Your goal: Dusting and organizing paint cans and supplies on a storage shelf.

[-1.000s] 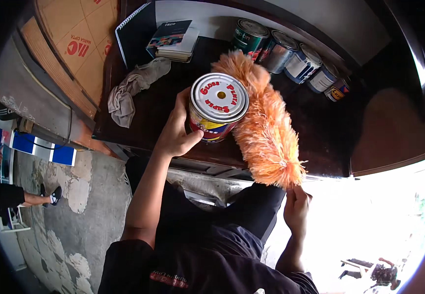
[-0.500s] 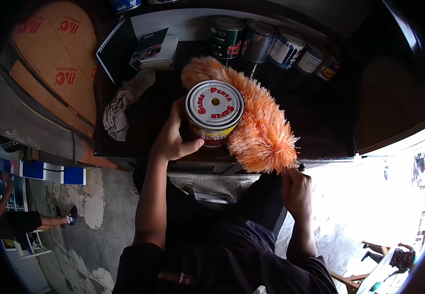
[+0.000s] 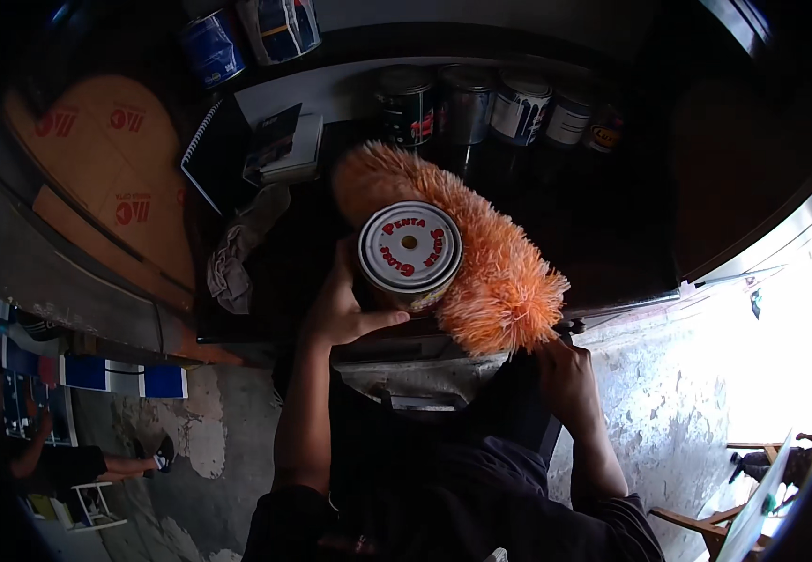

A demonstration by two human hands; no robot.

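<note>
A round paint can [image 3: 396, 262] with a white lid and red lettering is gripped by my left hand [image 3: 342, 304], its thumb along the near side. Behind and to the right of the can, a fluffy orange duster [image 3: 504, 281] runs diagonally, its bristles against the can's side. My right hand [image 3: 565, 370] is closed at the duster's near right end; the handle is mostly hidden in the fist. Both things are over the near part of a dark desk [image 3: 612, 253].
Several paint cans [image 3: 467, 103] line the back of the desk, and blue cans [image 3: 214, 47] stand on a shelf above. At left lie a crumpled cloth [image 3: 230, 272], small books [image 3: 291, 150] and a spiral notebook [image 3: 204, 155]. Another person's leg [image 3: 134, 464] shows far left.
The can has turned in my left hand, so the lid's lettering is rotated. The duster's far end has shifted along behind it. The view has tilted, showing more of the upper shelf.
</note>
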